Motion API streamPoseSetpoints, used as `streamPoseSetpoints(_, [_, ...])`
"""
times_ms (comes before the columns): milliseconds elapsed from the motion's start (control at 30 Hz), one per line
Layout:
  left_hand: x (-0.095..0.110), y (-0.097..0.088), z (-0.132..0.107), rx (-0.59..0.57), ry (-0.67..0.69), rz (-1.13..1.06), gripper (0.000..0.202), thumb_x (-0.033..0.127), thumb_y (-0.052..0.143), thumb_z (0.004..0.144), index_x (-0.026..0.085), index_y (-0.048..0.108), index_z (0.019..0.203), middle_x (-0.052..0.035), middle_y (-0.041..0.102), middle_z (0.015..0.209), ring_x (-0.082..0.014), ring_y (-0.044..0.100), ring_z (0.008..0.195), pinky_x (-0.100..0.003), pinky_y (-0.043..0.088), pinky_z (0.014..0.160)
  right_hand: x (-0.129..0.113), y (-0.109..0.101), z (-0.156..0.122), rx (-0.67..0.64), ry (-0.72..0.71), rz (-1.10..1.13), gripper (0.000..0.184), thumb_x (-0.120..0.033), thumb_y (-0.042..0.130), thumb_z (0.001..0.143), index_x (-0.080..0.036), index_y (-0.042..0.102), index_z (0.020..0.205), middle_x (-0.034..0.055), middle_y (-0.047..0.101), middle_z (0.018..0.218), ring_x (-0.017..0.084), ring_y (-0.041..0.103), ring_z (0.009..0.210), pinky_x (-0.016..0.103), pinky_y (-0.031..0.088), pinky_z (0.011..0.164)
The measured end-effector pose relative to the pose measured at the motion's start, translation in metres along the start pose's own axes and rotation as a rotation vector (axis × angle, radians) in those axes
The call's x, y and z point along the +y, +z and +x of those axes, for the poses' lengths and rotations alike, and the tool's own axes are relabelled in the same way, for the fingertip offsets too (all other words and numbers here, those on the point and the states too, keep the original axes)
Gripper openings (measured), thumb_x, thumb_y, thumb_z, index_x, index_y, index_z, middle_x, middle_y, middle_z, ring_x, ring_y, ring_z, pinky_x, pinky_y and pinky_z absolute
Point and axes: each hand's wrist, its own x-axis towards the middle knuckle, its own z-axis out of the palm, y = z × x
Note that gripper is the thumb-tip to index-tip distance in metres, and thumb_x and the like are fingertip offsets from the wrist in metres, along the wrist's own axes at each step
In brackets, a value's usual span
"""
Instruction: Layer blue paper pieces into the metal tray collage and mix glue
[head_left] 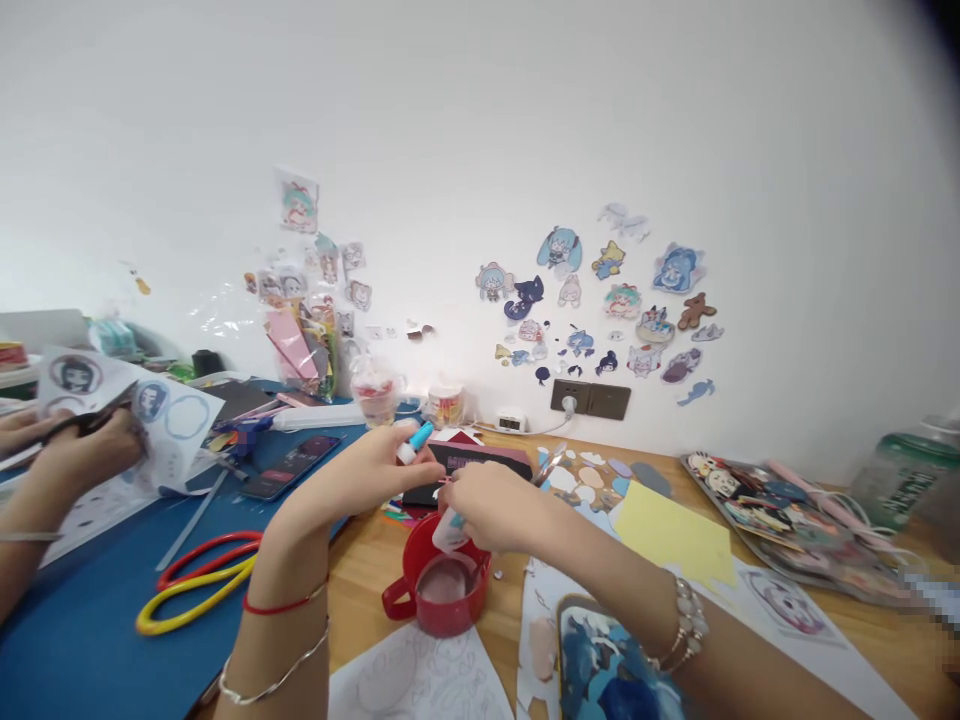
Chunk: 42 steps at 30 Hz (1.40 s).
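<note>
My left hand (367,465) is closed on a small blue-and-white cap (417,442), held up above the desk. My right hand (491,507) grips a small white bottle (450,532), tilted downward at the mouth of a red mug (448,618). The mug stands upright on the wooden desk, its handle pointing left; a pinkish-grey surface shows inside. Behind my hands lies a dark box with pink lettering (484,460). My fingers hide part of the bottle.
At the left, another person's hand (112,450) works black scissors (90,418) on printed paper (180,420). A phone (292,467) and red and yellow rings (196,592) lie on a blue mat (225,510). Paper cutouts, yellow paper (675,535) and a loaded tray (795,570) are at right.
</note>
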Motion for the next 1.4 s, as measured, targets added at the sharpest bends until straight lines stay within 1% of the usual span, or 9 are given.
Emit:
streamPoseSetpoints(133, [-0.01, -0.002, 0.001, -0.106, -0.024, 0.038, 0.023, 0.038, 0.058, 0.067, 0.015, 0.06, 0.068, 0.0006, 0.056, 0.06, -0.0145, 0.049, 0.058, -0.022, 0.035, 0.052, 0.01, 0.001, 0.0, 0.062, 0.12, 0.164, 0.031, -0.015, 0.063, 0.064, -0.014, 0.058, 0.095, 0.008, 0.066, 0.085, 0.023, 0.062, 0.074, 0.024, 0.037, 0.05])
streamPoseSetpoints(267, [-0.019, -0.006, 0.0, -0.09, -0.104, 0.094, 0.023, 0.038, 0.062, 0.061, 0.015, 0.059, 0.063, 0.0003, 0.058, 0.058, -0.0152, 0.05, 0.055, -0.022, 0.035, 0.05, 0.016, 0.004, -0.006, 0.12, 0.167, 0.3, 0.027, -0.022, 0.067, 0.064, -0.019, 0.059, 0.089, 0.0026, 0.064, 0.088, 0.018, 0.06, 0.078, 0.021, 0.038, 0.054])
streamPoseSetpoints(467, [-0.024, -0.007, 0.003, -0.174, -0.056, -0.007, 0.02, 0.033, 0.059, 0.063, 0.015, 0.063, 0.071, -0.0008, 0.064, 0.065, -0.0179, 0.057, 0.065, -0.022, 0.04, 0.054, 0.019, 0.014, -0.009, 0.215, 0.253, 0.534, 0.032, -0.021, 0.067, 0.066, -0.021, 0.056, 0.096, -0.0005, 0.063, 0.087, 0.015, 0.058, 0.073, 0.021, 0.037, 0.055])
streamPoseSetpoints(600, [-0.04, 0.007, 0.022, -0.207, -0.118, 0.019, 0.017, 0.031, 0.06, 0.059, 0.015, 0.061, 0.065, -0.0013, 0.063, 0.063, -0.0177, 0.057, 0.062, -0.024, 0.044, 0.055, 0.015, 0.02, -0.009, 0.251, 0.175, 0.521, 0.025, -0.018, 0.064, 0.07, -0.021, 0.061, 0.095, 0.0021, 0.063, 0.091, 0.019, 0.056, 0.087, 0.025, 0.038, 0.068])
streamPoseSetpoints(800, [-0.059, 0.043, 0.053, -0.503, -0.343, -0.082, 0.013, 0.022, 0.063, 0.049, 0.015, 0.057, 0.057, -0.0025, 0.06, 0.056, -0.0197, 0.059, 0.051, -0.031, 0.049, 0.049, 0.005, 0.032, -0.017, 0.288, 0.182, 0.477, 0.025, -0.016, 0.06, 0.073, -0.021, 0.061, 0.097, 0.004, 0.062, 0.092, 0.019, 0.054, 0.088, 0.026, 0.038, 0.072])
streamPoseSetpoints(900, [-0.059, 0.05, 0.052, -0.536, -0.364, -0.096, 0.007, 0.02, 0.06, 0.052, 0.015, 0.055, 0.05, -0.0028, 0.057, 0.047, -0.0212, 0.058, 0.045, -0.035, 0.049, 0.049, 0.004, 0.037, -0.021, 0.326, 0.176, 0.476, 0.027, -0.013, 0.059, 0.073, -0.021, 0.061, 0.099, 0.0037, 0.061, 0.089, 0.018, 0.054, 0.084, 0.026, 0.039, 0.072])
streamPoseSetpoints(1100, [-0.047, 0.045, 0.035, -0.574, -0.36, -0.309, 0.006, 0.015, 0.059, 0.054, 0.015, 0.057, 0.047, -0.0019, 0.053, 0.041, -0.0264, 0.058, 0.044, -0.046, 0.046, 0.057, 0.004, 0.038, -0.03, 0.317, 0.173, 0.481, 0.023, -0.01, 0.061, 0.071, -0.02, 0.063, 0.092, 0.0026, 0.062, 0.083, 0.017, 0.055, 0.079, 0.025, 0.039, 0.07])
streamPoseSetpoints(1300, [-0.036, 0.046, 0.036, -0.775, -0.368, -0.176, 0.013, 0.013, 0.052, 0.054, 0.013, 0.057, 0.042, -0.0086, 0.061, 0.05, -0.0232, 0.057, 0.043, -0.041, 0.046, 0.052, 0.001, 0.039, -0.041, 0.308, 0.147, 0.546, 0.026, -0.008, 0.056, 0.071, -0.021, 0.064, 0.092, 0.0019, 0.063, 0.088, 0.016, 0.055, 0.083, 0.025, 0.039, 0.072])
streamPoseSetpoints(1400, [-0.036, 0.048, 0.04, -0.71, -0.338, -0.179, 0.015, 0.016, 0.05, 0.057, 0.014, 0.056, 0.043, -0.0082, 0.062, 0.05, -0.0217, 0.057, 0.046, -0.039, 0.047, 0.054, -0.002, 0.036, -0.049, 0.261, 0.134, 0.581, 0.027, -0.016, 0.06, 0.073, -0.023, 0.062, 0.099, 0.0024, 0.063, 0.092, 0.018, 0.055, 0.087, 0.027, 0.04, 0.074])
